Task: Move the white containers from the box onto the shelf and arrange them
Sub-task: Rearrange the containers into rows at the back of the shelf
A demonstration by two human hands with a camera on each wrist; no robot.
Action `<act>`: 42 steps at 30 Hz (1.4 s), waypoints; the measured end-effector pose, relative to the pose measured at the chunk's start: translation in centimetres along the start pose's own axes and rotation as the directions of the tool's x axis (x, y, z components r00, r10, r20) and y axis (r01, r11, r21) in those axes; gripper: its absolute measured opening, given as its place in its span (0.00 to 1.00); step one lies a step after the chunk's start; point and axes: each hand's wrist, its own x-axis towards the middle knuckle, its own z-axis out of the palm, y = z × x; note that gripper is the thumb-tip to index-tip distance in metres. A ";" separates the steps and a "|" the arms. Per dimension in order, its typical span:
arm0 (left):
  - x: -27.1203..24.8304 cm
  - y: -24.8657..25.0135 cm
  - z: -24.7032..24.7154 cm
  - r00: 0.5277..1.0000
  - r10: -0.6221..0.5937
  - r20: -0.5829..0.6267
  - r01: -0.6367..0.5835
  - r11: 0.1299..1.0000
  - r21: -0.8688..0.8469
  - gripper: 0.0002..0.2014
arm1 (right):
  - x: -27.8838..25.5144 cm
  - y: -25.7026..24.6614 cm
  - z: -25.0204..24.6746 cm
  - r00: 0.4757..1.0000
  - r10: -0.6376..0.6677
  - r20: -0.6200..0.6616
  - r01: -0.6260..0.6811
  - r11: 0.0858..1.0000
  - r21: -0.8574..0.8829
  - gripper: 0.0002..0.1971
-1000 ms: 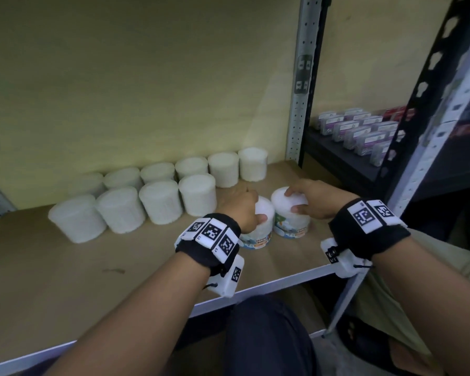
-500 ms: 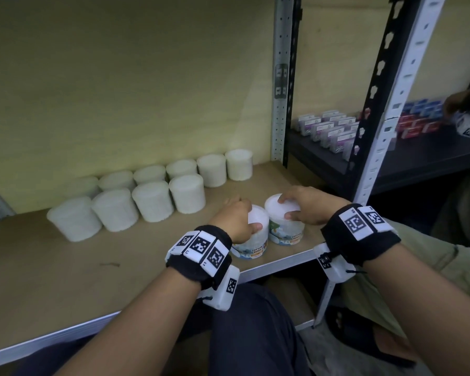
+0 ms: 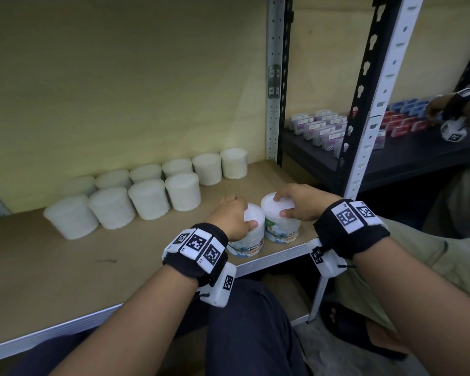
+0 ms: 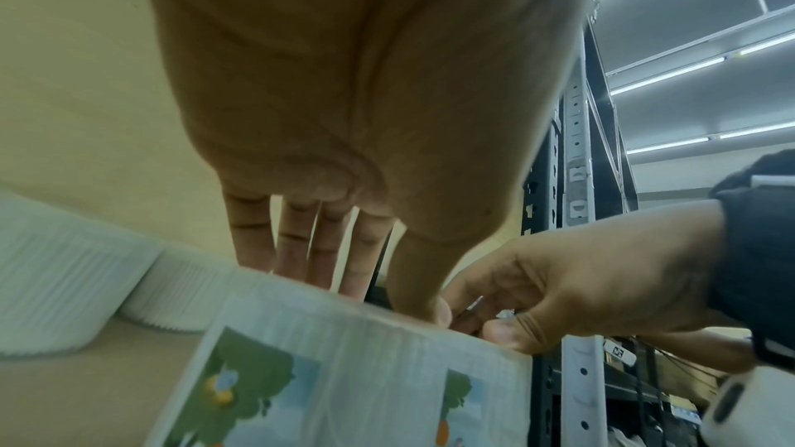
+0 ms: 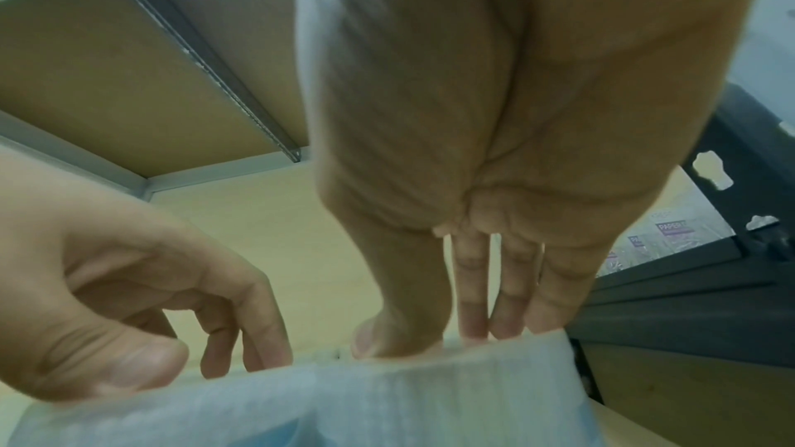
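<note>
- Head view: two labelled containers stand touching near the shelf front edge, left container under the left hand, right container under the right hand, each gripped from above by its lid.
- Risk: so near the edge, a sideways nudge could tip one off.
- Risk: pushing toward 11 o'clock could knock the front row.
- Hidden: box not in view; labels half covered; wrist views blurred.

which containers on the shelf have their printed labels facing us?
Only the two at the front edge, one under the left hand, container, and one under the right hand, container. The containers in the two rows behind look plain white.
</note>
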 end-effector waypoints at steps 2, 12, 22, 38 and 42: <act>0.1 -0.3 -0.3 1.000 0.000 -0.011 0.000 1.000 -0.031 0.28 | 0.0 -0.2 -0.3 1.000 0.008 0.004 -0.008 1.000 0.009 0.25; -0.1 -5.2 -3.2 0.989 -0.105 -0.108 0.078 0.970 -0.232 0.22 | 2.8 -4.8 -0.9 0.992 -0.044 -0.114 0.062 0.985 0.158 0.20; 0.1 -15.7 -6.6 0.948 -0.272 -0.166 0.232 0.946 -0.226 0.20 | 9.4 -14.9 -1.1 0.972 -0.215 -0.097 0.226 0.966 0.124 0.19; 5.7 -23.2 -8.4 0.950 -0.283 -0.130 0.273 0.958 -0.089 0.27 | 20.6 -21.5 0.7 0.997 -0.071 0.035 0.076 0.980 -0.183 0.31; 6.2 -23.7 -8.2 0.956 -0.255 -0.145 0.250 0.967 -0.053 0.25 | 21.4 -21.7 0.8 0.996 -0.072 0.052 0.081 0.977 -0.196 0.31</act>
